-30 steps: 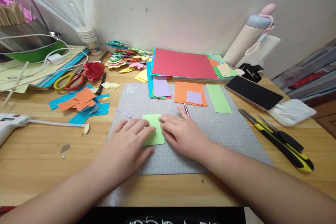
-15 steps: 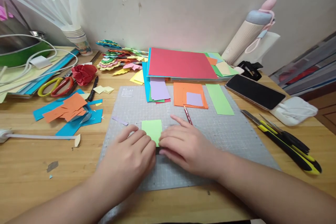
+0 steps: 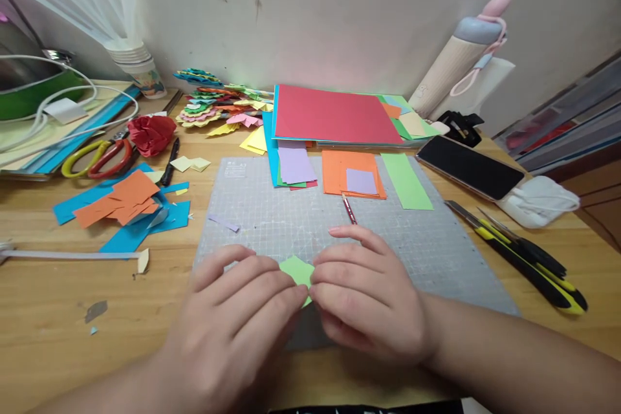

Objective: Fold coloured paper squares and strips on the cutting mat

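A small light-green piece of paper (image 3: 297,268) is held between my two hands, over the front part of the grey cutting mat (image 3: 262,207). My left hand (image 3: 237,310) pinches it from the left, thumb hidden beneath. From the right, my right hand (image 3: 369,297) grips the opposite side, its forefinger lifted away from the sheet. The fingers cover much of the paper's edges, and its outline looks angled. Just beyond my right hand lies a dark red pencil (image 3: 349,210). A thin purple paper strip (image 3: 224,223) rests on the mat beyond my left hand.
Orange sheets (image 3: 334,174), purple slips (image 3: 297,165) and a green strip (image 3: 406,181) lie along the mat's far side. At right are a yellow-black utility knife (image 3: 528,265) and a phone (image 3: 470,167). Scissors (image 3: 97,158) and orange scraps (image 3: 123,197) are at left.
The green paper has come nearer to me and turned from square-on to angled. Both hands have drawn closer to my body, with fingers now pinching its sides.
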Motion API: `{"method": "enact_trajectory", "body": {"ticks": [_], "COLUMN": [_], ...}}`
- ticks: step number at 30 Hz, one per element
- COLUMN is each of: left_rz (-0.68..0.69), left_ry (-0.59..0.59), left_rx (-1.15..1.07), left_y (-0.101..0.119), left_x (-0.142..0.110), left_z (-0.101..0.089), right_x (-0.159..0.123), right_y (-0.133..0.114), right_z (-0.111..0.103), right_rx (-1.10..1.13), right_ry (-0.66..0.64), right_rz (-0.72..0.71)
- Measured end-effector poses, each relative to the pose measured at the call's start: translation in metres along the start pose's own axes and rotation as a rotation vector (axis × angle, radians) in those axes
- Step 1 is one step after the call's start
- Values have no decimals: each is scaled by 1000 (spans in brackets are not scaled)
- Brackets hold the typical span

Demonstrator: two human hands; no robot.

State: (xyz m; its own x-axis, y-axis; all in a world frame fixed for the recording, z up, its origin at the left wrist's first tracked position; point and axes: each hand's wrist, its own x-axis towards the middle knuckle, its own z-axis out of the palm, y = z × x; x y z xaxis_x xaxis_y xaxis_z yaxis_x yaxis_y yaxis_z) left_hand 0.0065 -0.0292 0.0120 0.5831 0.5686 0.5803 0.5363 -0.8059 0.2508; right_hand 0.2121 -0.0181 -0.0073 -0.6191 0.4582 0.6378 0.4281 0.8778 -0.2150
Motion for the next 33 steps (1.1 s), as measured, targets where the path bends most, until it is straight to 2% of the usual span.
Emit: {"method": "enact_trajectory", "body": {"ticks": [5,10,13,15,16,18,20,23,25,28,30,33], "left_rz": [58,0,-134,-235,-304,-489,-674,-835,-877,-872,-854,-822], "left_ry": [34,26,89,112,110,69,20,-86,-179,-293,-337,-386], "left_rx": [13,26,-49,-236,-352,-569,-712,-785,-793,-825,-822,-751], "left_y": [8,11,8,6,5,4,2,0,-2,-2,-1,1], "left_x": [-1,-8,-11,-9,-6,-1,4,7,7,6,6,6], "left_z": [-3,-19,-28,-28,-26,-18,-8,4,8,12,13,14], "right_x": [4,6,4,2,1,-1,0,4,6,8,7,5], "right_y": [-5,3,15,20,21,18,10,1,-2,-2,-2,-4], "right_z": [-5,-20,-26,-24,-22,-16,-12,-7,-5,-1,3,8], "right_rx": [-43,-30,1,147,273,569,785,826,824,954,1028,1036], "right_ry": [-53,-3,144,298,324,231,31,-131,-169,-277,-345,-375], "right_rz": [-111,-124,93,321,418,551,620,705,782,852,866,864]}}
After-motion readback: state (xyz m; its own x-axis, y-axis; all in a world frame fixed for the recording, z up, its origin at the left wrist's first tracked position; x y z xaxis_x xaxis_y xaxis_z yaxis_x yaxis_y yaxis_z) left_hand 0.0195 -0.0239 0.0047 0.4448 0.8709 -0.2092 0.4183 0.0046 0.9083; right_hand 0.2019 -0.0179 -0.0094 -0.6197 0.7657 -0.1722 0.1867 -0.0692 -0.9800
